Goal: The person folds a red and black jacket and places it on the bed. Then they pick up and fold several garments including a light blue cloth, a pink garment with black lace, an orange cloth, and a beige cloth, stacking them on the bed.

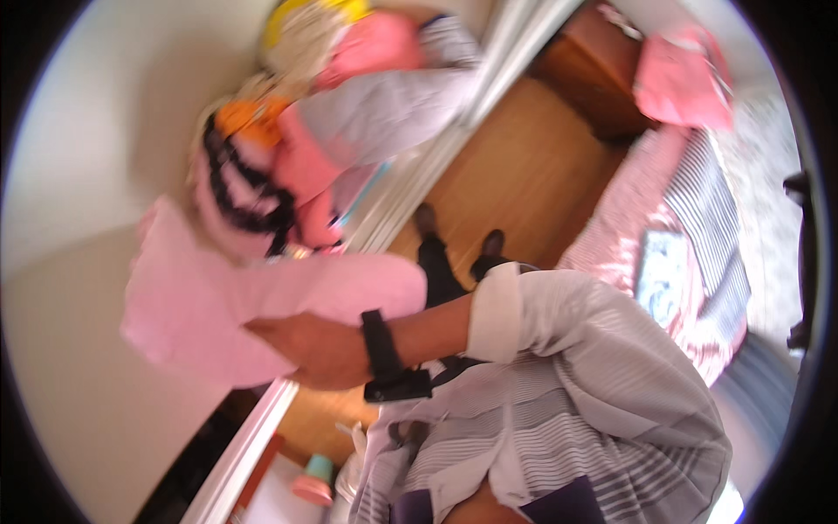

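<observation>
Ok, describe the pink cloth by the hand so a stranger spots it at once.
Find the multicoloured clothes heap at the upper left. Just below it, at the right hand with the black wrist strap, is the pink cloth: plain and pale, without the heap's coral colour or black trim.

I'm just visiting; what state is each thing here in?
Right hand: closed on the pink cloth
Pink cloth: held; whether folded is unclear
Black wristband: fastened around the wrist
Shirt sleeve: rolled back
Colourful fabrics: heaped, overlapping
Striped cloth: lying over pink bedding
</observation>
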